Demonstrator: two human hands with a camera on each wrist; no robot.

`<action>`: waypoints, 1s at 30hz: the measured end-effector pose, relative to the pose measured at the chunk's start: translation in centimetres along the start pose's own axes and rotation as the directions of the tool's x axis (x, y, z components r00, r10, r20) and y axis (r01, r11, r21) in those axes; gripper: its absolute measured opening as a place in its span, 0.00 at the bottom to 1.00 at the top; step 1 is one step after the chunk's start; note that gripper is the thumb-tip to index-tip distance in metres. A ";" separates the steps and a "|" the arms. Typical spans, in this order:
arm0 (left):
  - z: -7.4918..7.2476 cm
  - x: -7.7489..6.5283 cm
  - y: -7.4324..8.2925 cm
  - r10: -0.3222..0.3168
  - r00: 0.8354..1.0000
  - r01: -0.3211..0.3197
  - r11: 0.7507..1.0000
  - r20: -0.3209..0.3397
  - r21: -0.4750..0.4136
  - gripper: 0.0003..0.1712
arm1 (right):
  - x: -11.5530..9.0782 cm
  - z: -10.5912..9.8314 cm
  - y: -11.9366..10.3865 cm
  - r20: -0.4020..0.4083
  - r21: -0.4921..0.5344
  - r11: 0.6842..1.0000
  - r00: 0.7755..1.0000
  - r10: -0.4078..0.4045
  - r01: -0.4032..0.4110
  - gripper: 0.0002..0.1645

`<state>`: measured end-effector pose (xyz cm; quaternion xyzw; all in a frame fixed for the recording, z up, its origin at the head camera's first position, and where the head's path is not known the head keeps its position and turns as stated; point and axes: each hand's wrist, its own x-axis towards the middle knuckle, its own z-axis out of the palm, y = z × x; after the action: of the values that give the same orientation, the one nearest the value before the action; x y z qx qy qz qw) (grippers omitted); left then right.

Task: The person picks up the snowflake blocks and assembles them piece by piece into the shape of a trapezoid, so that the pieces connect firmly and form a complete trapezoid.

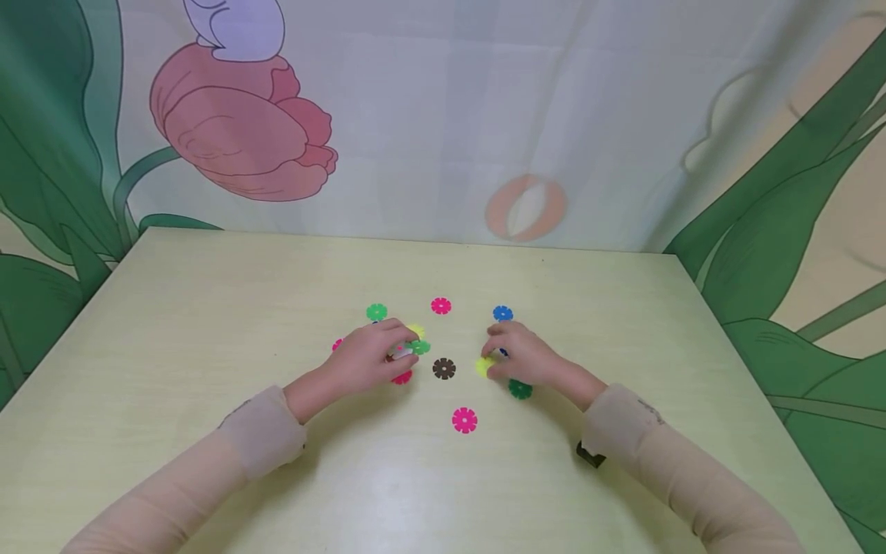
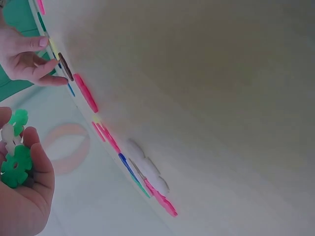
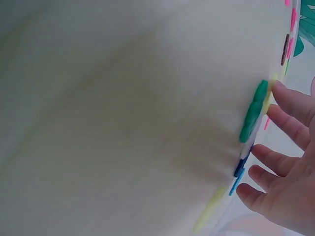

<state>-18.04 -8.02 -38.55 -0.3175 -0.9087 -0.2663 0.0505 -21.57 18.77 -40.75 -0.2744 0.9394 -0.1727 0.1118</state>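
In the left wrist view, my left hand pinches joined plastic snowflake discs: a green disc, a white one and another green one behind. The head view shows this hand raised at the left of the disc group, its fingers partly hiding the discs beneath. My right hand has thumb and index fingertips at opposite edges of a yellow snowflake disc, low over the table; its other fingers are spread. Under the right hand lie a dark green disc and a dark blue one, partly covered.
Between the hands lies a brown disc, with pink discs nearer and farther. A blue disc and a green disc lie toward the back. The pale table meets a printed curtain.
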 end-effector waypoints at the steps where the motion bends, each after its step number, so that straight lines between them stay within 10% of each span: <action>1: 0.0 0.0 0.0 0.003 1.000 -0.003 1.000 -0.003 0.002 0.14 | 0.0 0.0 -0.1 0.007 0.004 1.000 1.000 0.007 -0.007 0.12; 17: 0.5 0.4 0.7 -0.001 0.998 0.003 0.999 -0.067 0.037 0.09 | -0.9 -0.8 -2.2 0.051 0.201 0.979 0.999 0.015 -0.025 0.08; 30: 0.6 0.8 1.8 0.022 0.992 -0.006 0.992 -0.126 0.127 0.05 | -0.9 -2.5 -5.0 -0.022 0.490 0.871 0.999 -0.027 0.034 0.16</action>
<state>-17.50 -6.07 -38.06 -0.3024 -0.9164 -0.2274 0.1301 -19.24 15.99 -36.47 -0.2505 0.8611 -0.4091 0.1682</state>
